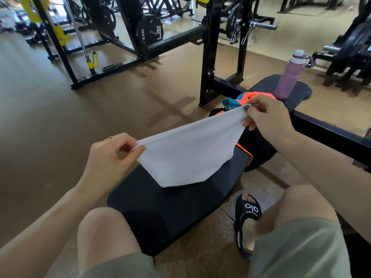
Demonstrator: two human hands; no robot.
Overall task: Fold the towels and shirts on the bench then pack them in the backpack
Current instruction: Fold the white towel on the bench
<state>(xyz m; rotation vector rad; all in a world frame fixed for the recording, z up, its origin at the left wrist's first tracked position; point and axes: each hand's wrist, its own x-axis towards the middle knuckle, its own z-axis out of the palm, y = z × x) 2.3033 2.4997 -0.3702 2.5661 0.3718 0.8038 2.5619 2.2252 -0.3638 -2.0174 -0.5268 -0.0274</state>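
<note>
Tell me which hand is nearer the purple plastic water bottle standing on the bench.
Right. The right hand pinches the white towel just below-left of the purple plastic water bottle; the left hand holds the towel's opposite corner, much farther away.

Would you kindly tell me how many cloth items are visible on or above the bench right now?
2: a white towel held up between the left hand and right hand, and an orange-and-teal garment lying farther along the bench. More may be hidden behind the towel.

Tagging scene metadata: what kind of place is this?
Almost certainly a gym: a 15 kg weight plate on a black rack, a padded bench and a loaded barbell behind it.
</note>
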